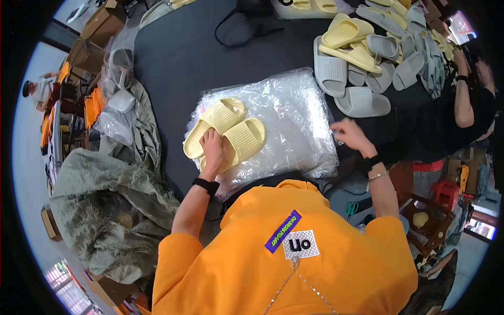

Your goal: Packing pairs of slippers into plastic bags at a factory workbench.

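A pair of pale yellow slide slippers (214, 116) lies side by side on a stack of clear plastic bags (294, 115), toward its left part. My left hand (212, 148) reaches in from below, its fingers closed on the nearer slipper (244, 140) where the two meet. At the right edge of the stack is my right hand (353, 135), fingers bent together beside the bags' rim. Whether it pinches a bag edge is too small to make out. Both wrists wear black bands.
Loose grey and yellow slippers are heaped at the far right of the dark table (173, 58). A black strap (226, 31) lies at the back. Left of the table is a rough grey-green cloth sack (105, 210). A co-worker's arm (463, 100) shows at the right.
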`<state>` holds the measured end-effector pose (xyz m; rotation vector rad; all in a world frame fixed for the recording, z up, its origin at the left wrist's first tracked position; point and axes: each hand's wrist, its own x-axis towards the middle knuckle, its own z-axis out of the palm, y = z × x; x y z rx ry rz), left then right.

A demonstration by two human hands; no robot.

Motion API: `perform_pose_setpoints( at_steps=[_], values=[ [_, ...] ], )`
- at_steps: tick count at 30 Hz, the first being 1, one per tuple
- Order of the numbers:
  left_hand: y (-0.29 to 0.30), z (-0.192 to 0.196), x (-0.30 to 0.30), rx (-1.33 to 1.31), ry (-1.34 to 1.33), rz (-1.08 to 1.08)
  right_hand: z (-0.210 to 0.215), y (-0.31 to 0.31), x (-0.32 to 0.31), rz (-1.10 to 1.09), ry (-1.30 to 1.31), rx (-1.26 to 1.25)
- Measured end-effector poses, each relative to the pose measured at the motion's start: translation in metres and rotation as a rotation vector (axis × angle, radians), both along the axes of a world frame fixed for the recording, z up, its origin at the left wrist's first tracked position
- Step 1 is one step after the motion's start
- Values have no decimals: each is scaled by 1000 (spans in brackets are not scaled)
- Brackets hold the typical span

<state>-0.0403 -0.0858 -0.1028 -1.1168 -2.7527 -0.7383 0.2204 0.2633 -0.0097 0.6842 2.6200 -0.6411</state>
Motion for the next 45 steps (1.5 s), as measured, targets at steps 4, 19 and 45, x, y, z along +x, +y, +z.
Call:
perform_pose_setpoints(
  at_steps=[4,19,45],
  values=[
    [-3,-6,-2,-42,-17,12,3,-16,-87,154,557,153],
    [-132,55,-38,690,-182,600,-55,-62,-87,242,363,329],
    [155,92,-70,89,348,-15,-82,-112,-25,400,640,151]
  ],
)
